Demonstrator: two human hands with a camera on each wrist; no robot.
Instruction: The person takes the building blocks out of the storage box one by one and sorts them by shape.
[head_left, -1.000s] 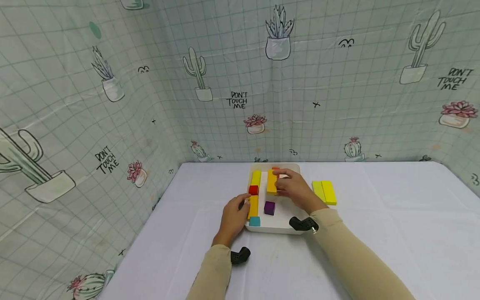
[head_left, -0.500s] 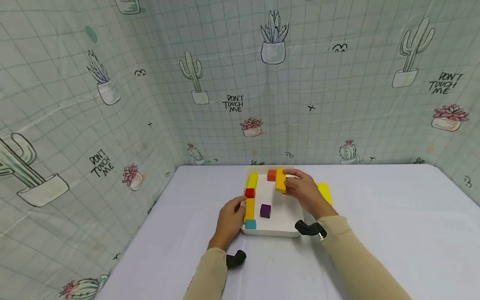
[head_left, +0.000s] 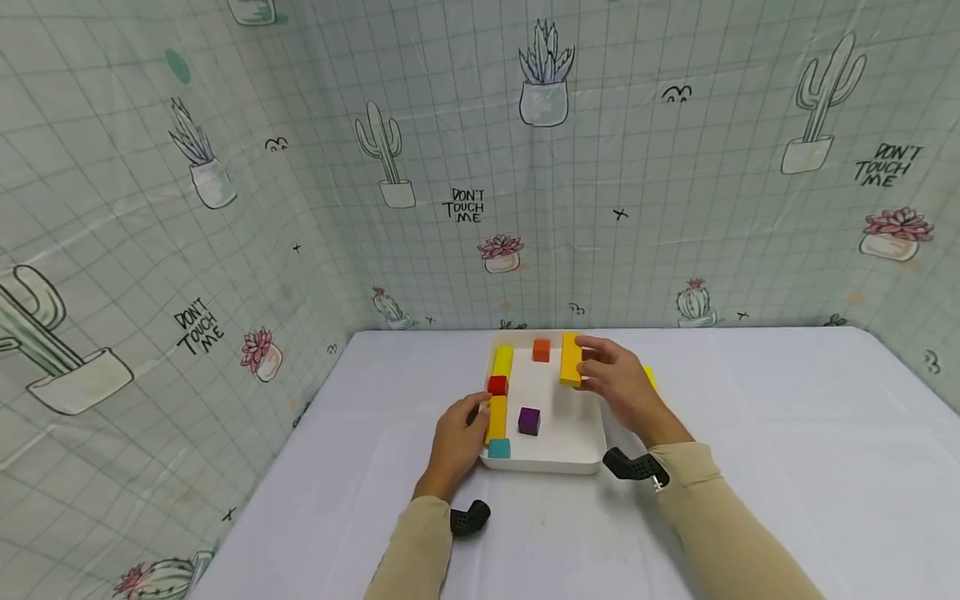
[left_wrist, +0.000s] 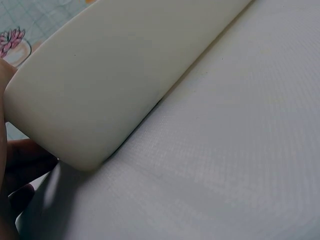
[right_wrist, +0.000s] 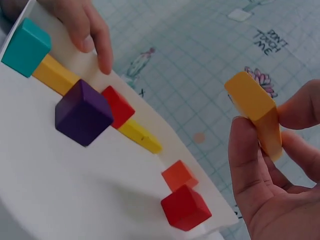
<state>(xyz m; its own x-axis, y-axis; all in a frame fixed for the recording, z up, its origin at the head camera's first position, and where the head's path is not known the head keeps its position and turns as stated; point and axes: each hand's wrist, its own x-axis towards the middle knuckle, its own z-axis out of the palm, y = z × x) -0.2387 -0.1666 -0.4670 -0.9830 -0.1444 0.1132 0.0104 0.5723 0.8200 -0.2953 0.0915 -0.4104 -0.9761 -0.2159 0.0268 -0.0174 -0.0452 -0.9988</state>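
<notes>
My right hand (head_left: 618, 383) pinches a yellow-orange rectangular block (head_left: 571, 360) between thumb and fingers, raised above the far right part of a white tray (head_left: 551, 467). In the right wrist view the same block (right_wrist: 255, 102) is tilted. At the tray's left side, my left hand (head_left: 457, 435) grips the rim, its fingertips beside another yellow-orange block (head_left: 497, 419). Along that wall also lie a yellow block (head_left: 502, 362), a red cube (head_left: 498, 385) and a teal block (head_left: 498, 448). A purple cube (head_left: 529, 421) sits nearer the middle.
An orange block (head_left: 542, 350) lies at the tray's far end, with a second red cube (right_wrist: 186, 207) beside it in the right wrist view. Right of the tray, a yellow block (head_left: 649, 377) is mostly hidden behind my right hand. A patterned cloth (head_left: 585, 167) hangs behind the white table.
My right hand has carried the yellow-orange block to the right, uncovering the orange block and hiding more of the yellow ones outside. My left hand stays at the rim. The view has shifted slightly.
</notes>
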